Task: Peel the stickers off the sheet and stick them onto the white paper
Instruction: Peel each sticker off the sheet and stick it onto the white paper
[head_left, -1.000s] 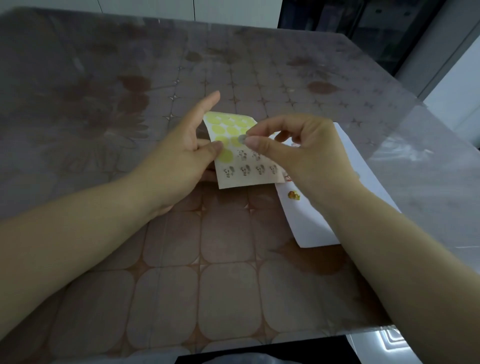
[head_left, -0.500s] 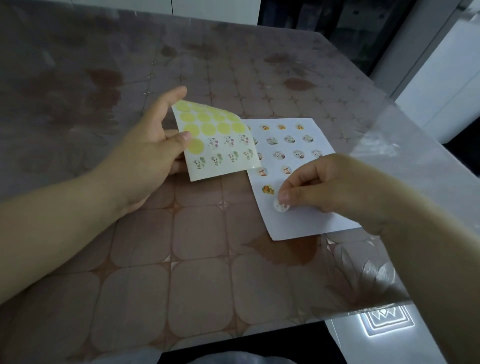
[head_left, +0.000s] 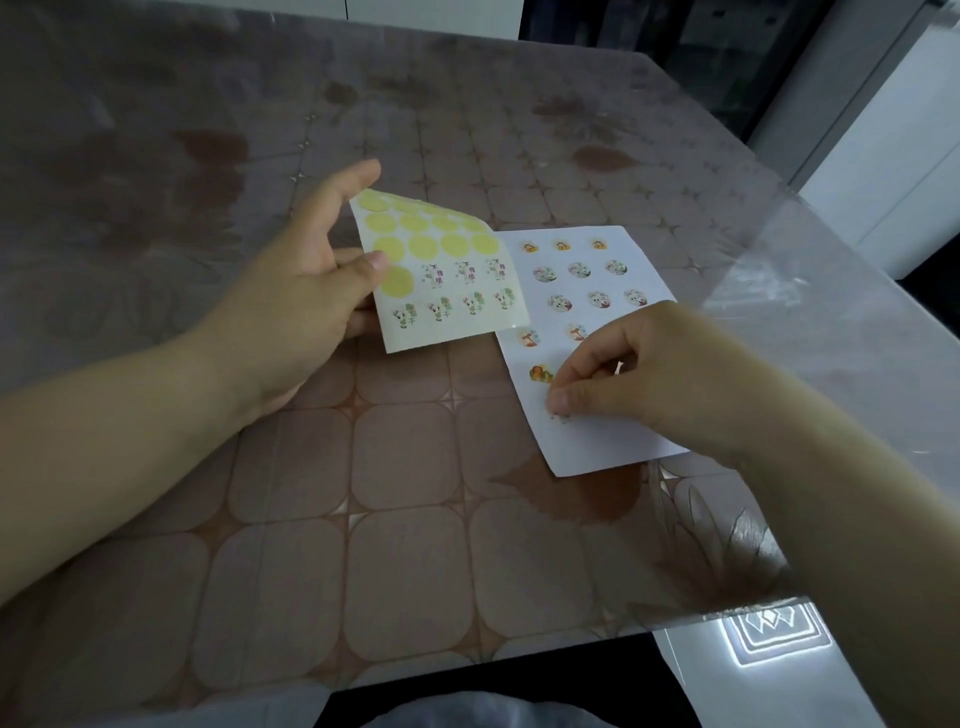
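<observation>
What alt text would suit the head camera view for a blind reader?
A person's right hand sticks a small round sticker onto a white paper sheet dotted with stickers, while the left hand holds a half-emptied pale yellow sticker sheet above a brown tiled-pattern table.

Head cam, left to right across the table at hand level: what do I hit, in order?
In order: left hand → pale sticker sheet with yellow backing circles and cartoon stickers, pinched by that hand → white paper rectangle dotted with stickers → right hand, pinching a small round sticker down on that paper.
</observation>
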